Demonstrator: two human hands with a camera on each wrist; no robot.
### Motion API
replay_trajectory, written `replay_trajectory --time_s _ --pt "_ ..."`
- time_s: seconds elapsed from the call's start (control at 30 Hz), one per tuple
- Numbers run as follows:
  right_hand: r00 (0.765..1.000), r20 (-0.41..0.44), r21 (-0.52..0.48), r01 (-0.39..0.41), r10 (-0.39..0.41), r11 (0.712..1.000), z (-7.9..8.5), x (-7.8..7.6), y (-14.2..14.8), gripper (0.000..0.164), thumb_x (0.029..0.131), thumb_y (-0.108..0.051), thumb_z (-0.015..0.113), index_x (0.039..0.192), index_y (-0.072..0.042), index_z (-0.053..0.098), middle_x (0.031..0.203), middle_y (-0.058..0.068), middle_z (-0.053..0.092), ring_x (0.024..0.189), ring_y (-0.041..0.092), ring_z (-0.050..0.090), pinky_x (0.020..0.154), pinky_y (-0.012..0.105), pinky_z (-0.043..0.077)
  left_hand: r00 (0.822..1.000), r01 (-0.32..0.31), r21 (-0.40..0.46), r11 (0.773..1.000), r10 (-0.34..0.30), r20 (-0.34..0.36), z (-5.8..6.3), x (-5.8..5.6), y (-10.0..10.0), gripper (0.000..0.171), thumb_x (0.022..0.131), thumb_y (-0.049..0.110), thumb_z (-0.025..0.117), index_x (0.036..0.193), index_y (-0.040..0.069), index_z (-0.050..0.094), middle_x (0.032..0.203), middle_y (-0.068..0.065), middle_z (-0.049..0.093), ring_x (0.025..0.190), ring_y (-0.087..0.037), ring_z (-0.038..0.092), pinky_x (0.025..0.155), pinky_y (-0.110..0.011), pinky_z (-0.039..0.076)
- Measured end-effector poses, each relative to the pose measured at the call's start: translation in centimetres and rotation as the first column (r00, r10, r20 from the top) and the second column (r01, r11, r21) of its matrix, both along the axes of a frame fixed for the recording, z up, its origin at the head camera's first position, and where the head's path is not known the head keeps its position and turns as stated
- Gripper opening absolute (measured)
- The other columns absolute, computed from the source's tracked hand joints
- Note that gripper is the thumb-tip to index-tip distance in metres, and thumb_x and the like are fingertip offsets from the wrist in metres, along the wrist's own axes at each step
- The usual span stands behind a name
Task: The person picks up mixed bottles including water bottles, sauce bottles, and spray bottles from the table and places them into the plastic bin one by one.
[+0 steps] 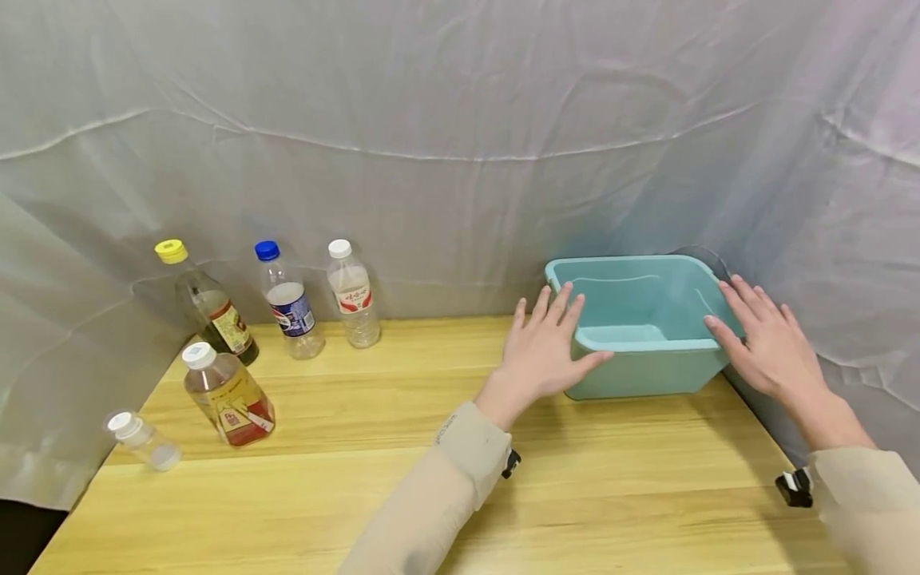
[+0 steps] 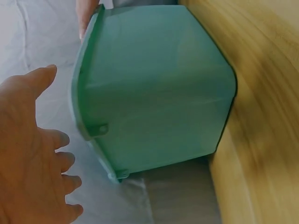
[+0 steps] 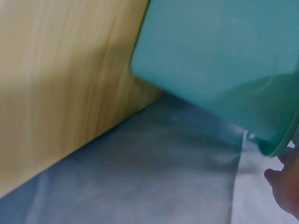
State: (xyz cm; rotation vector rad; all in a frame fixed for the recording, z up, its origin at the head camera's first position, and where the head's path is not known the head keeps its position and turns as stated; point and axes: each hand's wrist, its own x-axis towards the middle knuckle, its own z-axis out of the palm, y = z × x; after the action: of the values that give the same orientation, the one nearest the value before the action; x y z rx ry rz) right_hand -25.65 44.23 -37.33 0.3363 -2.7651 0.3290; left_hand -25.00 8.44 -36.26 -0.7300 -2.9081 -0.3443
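Observation:
A light-blue plastic bin [image 1: 643, 371] stands upright at the back right of the wooden table. Beside its left rim is my left hand [image 1: 539, 347], fingers spread and straight. The left wrist view shows a gap between that hand [image 2: 28, 154] and the bin's wall [image 2: 159, 88]. On the other side, my right hand [image 1: 776, 347] lies along the right rim with fingers extended. In the right wrist view part of this hand [image 3: 287, 184] is by the rim's corner; whether it touches, I cannot tell. Neither hand holds anything.
At the left stand a yellow-capped dark bottle [image 1: 216, 315], a blue-capped bottle [image 1: 293, 307], a white-capped clear bottle [image 1: 354, 299], a bottle with a red and yellow label [image 1: 233, 399] and a small clear bottle [image 1: 147, 443]. Grey cloth [image 1: 431, 160] hangs behind the table [image 1: 374, 487].

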Motion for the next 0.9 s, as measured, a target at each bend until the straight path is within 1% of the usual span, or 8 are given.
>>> replay_trajectory --time_s 0.13,0.23,0.37,0.5,0.6,0.77,0.9 --pt "1.000 0.024 0.016 -0.011 0.010 1.000 -0.2 -0.4 1.1 0.068 0.112 -0.042 0.039 0.168 -0.014 0.014 0.174 0.015 0.007 0.157 0.047 0.006 0.125 0.064 -0.007 0.999 0.003 0.012 1.000 -0.003 0.041 -0.6 -0.6 0.6 0.091 0.097 0.083 0.025 0.168 0.028 0.007 0.175 0.007 0.000 0.161 -0.020 0.002 0.130 -0.051 0.006" --pt "0.999 0.034 0.030 -0.021 0.020 0.999 -0.2 -0.6 1.7 0.066 0.112 -0.040 0.038 0.168 -0.014 0.014 0.174 0.015 0.007 0.157 0.048 0.007 0.126 0.063 -0.007 0.998 -0.002 0.017 1.000 0.001 0.058 -0.9 -0.9 1.0 0.090 0.097 0.082 0.023 0.168 0.028 0.008 0.175 0.007 0.000 0.161 -0.020 0.002 0.130 -0.050 0.005" --pt "0.998 0.051 0.008 -0.047 0.047 0.999 -0.2 -0.9 2.0 0.064 0.113 -0.037 0.038 0.168 -0.013 0.016 0.173 0.017 0.009 0.155 0.051 0.010 0.126 0.063 -0.002 0.999 -0.015 0.009 1.000 0.015 0.042 -0.9 -1.1 1.4 0.092 0.098 0.082 0.021 0.169 0.024 0.008 0.175 0.005 0.001 0.161 -0.020 0.000 0.131 -0.048 0.004" --pt "0.994 0.083 -0.039 -0.066 0.069 0.997 -0.4 -0.8 2.1 0.062 0.114 -0.035 0.037 0.168 -0.013 0.015 0.174 0.016 0.007 0.154 0.053 0.010 0.122 0.071 0.007 0.999 -0.024 -0.012 1.000 0.024 0.029 -0.9 -1.2 1.9 0.097 0.097 0.083 0.019 0.168 0.018 0.007 0.176 0.002 -0.001 0.161 -0.020 -0.001 0.131 -0.046 0.003" --pt "0.993 0.091 -0.062 -0.071 0.077 0.996 -0.5 -0.8 2.1 0.062 0.114 -0.033 0.036 0.168 -0.012 0.015 0.174 0.016 0.007 0.153 0.054 0.011 0.117 0.077 0.010 0.999 -0.028 -0.025 0.999 0.028 0.029 -1.0 -1.3 2.1 0.099 0.097 0.083 0.018 0.168 0.016 0.006 0.176 0.001 -0.003 0.161 -0.020 -0.002 0.131 -0.045 0.002" --pt "0.994 0.066 -0.079 -0.080 0.086 0.994 -0.7 -1.1 1.8 0.060 0.113 -0.032 0.038 0.166 -0.007 0.022 0.172 0.020 0.013 0.150 0.058 0.017 0.119 0.074 0.011 0.999 -0.035 -0.020 0.999 0.035 0.020 -1.3 -1.4 2.0 0.099 0.097 0.082 0.019 0.168 0.014 0.007 0.175 -0.002 -0.003 0.161 -0.022 0.000 0.131 -0.046 0.003" --pt "0.996 0.050 -0.075 -0.075 0.079 0.994 -0.9 -1.0 1.5 0.060 0.113 -0.032 0.038 0.164 -0.003 0.025 0.170 0.023 0.017 0.148 0.060 0.020 0.120 0.073 0.012 0.999 -0.035 -0.010 0.999 0.035 0.017 -1.6 -1.6 1.8 0.100 0.097 0.083 0.017 0.168 0.013 0.007 0.175 -0.002 -0.005 0.161 -0.022 -0.001 0.131 -0.046 0.002"
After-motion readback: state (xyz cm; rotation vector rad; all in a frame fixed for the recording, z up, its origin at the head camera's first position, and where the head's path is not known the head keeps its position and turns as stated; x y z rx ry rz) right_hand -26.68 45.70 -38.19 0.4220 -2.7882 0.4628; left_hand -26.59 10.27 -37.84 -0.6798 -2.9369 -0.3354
